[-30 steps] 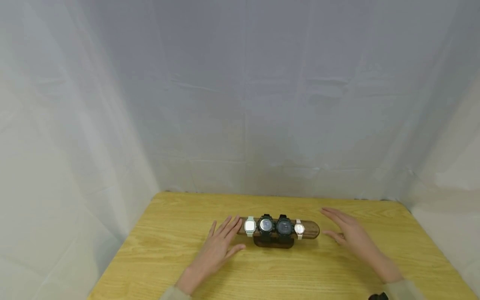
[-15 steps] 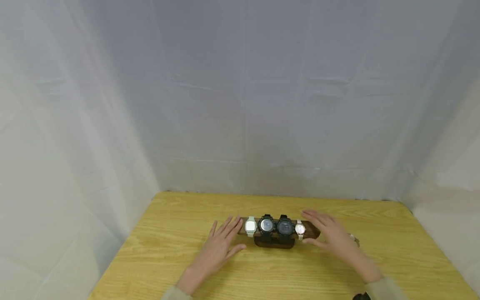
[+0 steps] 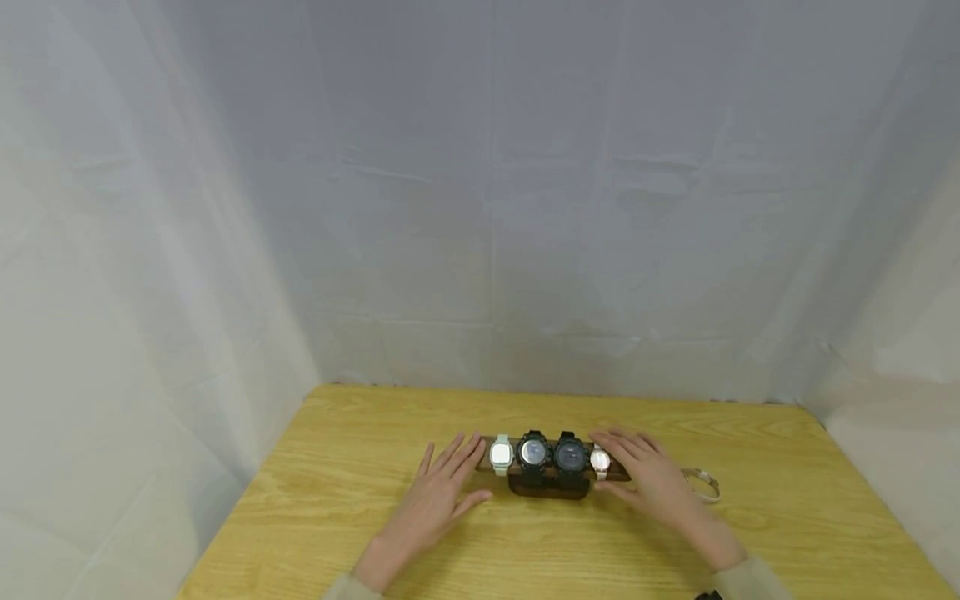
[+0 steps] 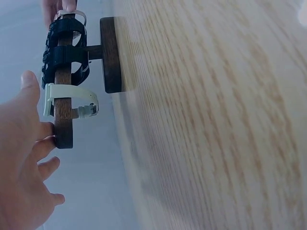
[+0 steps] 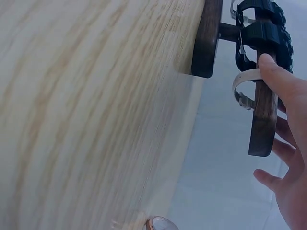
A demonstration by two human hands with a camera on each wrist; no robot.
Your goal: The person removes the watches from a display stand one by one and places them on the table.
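On a dark wooden watch stand (image 3: 551,489) several watches are strapped in a row. At its left end is a mint-green watch (image 3: 501,454), with two black watches (image 3: 533,450) in the middle. A small pale-strapped watch (image 3: 600,460) sits toward the right. My left hand (image 3: 431,500), fingers spread, has its fingertips at the bar's left end. My right hand (image 3: 656,483) pinches the small watch, its thumb (image 5: 271,69) by the strap on the near side of the bar and its fingers behind, partly hidden.
Another light-banded watch (image 3: 702,485) lies on the wooden table (image 3: 555,550) just right of the right hand; its round rose-gold case shows in the right wrist view. White cloth (image 3: 480,250) hangs behind and along both sides of the table.
My right hand has moved left from beyond the stand's right end to the small watch, uncovering the watch lying on the table. The left hand has stayed in place.
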